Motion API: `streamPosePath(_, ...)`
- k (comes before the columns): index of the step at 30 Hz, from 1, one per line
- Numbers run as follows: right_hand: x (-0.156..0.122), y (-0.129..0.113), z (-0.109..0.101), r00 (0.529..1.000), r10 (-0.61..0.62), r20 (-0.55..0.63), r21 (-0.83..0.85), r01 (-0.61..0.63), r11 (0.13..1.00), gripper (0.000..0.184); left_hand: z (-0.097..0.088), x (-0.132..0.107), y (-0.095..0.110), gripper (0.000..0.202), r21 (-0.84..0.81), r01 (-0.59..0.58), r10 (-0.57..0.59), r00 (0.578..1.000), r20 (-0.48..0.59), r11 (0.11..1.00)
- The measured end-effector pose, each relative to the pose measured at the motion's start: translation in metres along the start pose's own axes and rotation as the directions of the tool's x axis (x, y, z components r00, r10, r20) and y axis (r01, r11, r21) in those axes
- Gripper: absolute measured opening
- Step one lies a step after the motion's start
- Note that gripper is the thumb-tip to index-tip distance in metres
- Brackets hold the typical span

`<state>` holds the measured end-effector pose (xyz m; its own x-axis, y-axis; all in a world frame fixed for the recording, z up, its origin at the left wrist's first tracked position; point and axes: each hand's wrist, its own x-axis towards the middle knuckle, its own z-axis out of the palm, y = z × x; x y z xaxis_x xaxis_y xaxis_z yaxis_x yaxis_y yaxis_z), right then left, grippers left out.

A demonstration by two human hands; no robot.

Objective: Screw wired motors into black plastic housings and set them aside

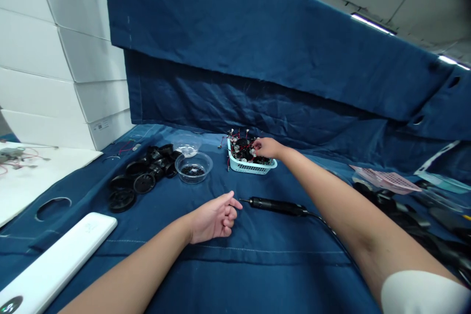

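My right hand (267, 148) reaches into a light-blue plastic basket (253, 169), fingers pinched together among the black and whitish parts (243, 145) with thin red wires. What the fingertips grip there is too small to make out. Above the cloth, my left hand (215, 218) is palm up with nothing in it. Its index finger and thumb stick out while the other fingers curl loosely. Just beside those fingertips lies a black electric screwdriver (277, 206), its thin bit pointing left and its cord running off to the right.
Black round parts (144, 176) are heaped at left, beside a clear bowl (194, 167) of small dark pieces. A clear lid (187, 144) lies behind it. A white power bank (61, 260) is at near left, white boxes (59, 54) behind. Right: a pink basket (393, 180) and black parts.
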<state>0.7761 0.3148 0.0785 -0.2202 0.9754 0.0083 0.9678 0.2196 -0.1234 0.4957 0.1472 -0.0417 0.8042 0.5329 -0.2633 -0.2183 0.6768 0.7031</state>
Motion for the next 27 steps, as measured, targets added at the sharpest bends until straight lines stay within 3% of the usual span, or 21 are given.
streamPosePath(4, -0.030, 0.005, -0.019, 0.999, -0.037, -0.034, 0.055, 0.038, 0.998, 0.031, 0.000, -0.001, 0.000, 0.046, -0.008, 0.004, -0.004, 1.000, -0.011, 1.000)
streamPosePath(8, -0.096, -0.011, -0.026, 0.968, 0.003, -0.250, 0.125, 0.029, 0.992, 0.033, -0.001, -0.003, 0.001, 0.042, 0.003, -0.003, 0.003, 1.000, -0.020, 1.000)
streamPosePath(11, -0.156, -0.052, 0.004, 0.913, 0.066, -0.403, 0.245, 0.038, 0.969, 0.028, 0.000, -0.005, 0.002, 0.042, 0.029, -0.008, 0.009, 0.999, -0.033, 1.000)
streamPosePath(14, -0.198, -0.102, 0.058, 0.932, 0.023, -0.361, 0.374, 0.122, 0.919, 0.019, 0.001, -0.006, 0.003, 0.044, 0.073, -0.022, 0.027, 0.997, -0.070, 0.997)
streamPosePath(16, -0.208, -0.126, 0.093, 0.949, -0.033, -0.315, 0.433, 0.175, 0.884, 0.018, 0.002, -0.007, 0.003, 0.046, 0.113, -0.043, 0.056, 0.992, -0.115, 0.993)
streamPosePath(19, -0.208, -0.137, 0.128, 0.961, -0.070, -0.267, 0.500, 0.200, 0.842, 0.022, 0.004, -0.009, 0.002, 0.044, 0.192, -0.100, 0.139, 0.970, -0.201, 0.976)
streamPosePath(23, -0.199, -0.128, 0.140, 0.964, -0.085, -0.251, 0.558, 0.216, 0.802, 0.026, 0.005, -0.010, 0.001, 0.040, 0.370, -0.169, 0.283, 0.917, -0.280, 0.914)
streamPosePath(27, -0.195, -0.123, 0.137, 0.965, -0.080, -0.250, 0.604, 0.220, 0.766, 0.026, 0.004, -0.006, -0.001, 0.043, 0.632, -0.191, 0.443, 0.856, -0.268, 0.751)
